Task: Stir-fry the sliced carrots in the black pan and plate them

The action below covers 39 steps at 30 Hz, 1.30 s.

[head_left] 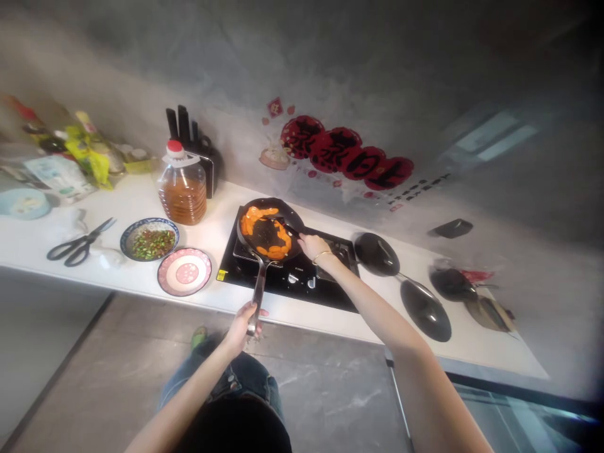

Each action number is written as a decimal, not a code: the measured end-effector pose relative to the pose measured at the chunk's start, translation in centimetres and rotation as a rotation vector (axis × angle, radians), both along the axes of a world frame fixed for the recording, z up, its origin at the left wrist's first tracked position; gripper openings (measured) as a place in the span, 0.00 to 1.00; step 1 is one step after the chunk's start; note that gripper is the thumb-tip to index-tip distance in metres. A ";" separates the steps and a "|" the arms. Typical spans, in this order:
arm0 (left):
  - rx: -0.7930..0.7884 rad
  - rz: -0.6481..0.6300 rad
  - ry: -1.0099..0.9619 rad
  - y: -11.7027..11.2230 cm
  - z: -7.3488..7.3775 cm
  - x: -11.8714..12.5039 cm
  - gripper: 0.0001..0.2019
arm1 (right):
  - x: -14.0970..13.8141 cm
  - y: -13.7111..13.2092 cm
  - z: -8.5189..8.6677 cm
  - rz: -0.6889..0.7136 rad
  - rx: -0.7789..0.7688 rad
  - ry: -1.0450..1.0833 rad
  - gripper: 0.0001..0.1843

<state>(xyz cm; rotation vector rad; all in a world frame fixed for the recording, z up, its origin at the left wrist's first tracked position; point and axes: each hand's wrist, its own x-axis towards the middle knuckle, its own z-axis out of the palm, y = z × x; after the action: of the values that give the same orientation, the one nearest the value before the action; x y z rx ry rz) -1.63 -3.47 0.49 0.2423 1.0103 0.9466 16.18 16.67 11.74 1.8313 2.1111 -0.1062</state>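
My left hand point(246, 321) is closed around the metal handle of a dark frying pan point(291, 217), which sits over the left burner of a black gas stove point(278, 277). Orange slices point(276, 251), which look like carrot, lie in a ring on the pan's bottom. My right hand point(314, 246) is wrapped round the dark handle of a spatula point(291, 231) that reaches into the pan among the slices. The spatula's blade is hard to make out against the dark pan.
Left of the stove are a pink plate point(163, 277), a bowl of chopped green and red pieces point(153, 244), scissors point(82, 245) and an oil jug point(184, 195) before a knife block point(212, 167). To the right lie dark lids point(377, 253) and another pan point(448, 283).
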 end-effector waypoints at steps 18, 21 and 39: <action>-0.001 -0.006 -0.016 0.1 -0.3 -0.1 0.23 | 1.3 -0.6 1.2 -0.038 0.101 0.118 0.22; -0.004 -0.008 -0.009 0.2 -0.4 -0.1 0.23 | -0.2 0.9 -0.7 -0.054 0.127 0.171 0.23; 0.013 0.002 -0.015 0.1 -0.4 -0.2 0.26 | 0.9 -4.0 2.8 0.043 -0.037 0.021 0.23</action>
<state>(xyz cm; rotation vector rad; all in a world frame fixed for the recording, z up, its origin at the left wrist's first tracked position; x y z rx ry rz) -1.79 -3.34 0.07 0.2447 0.9906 0.9563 17.13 12.62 14.58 1.7702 2.1473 -0.1540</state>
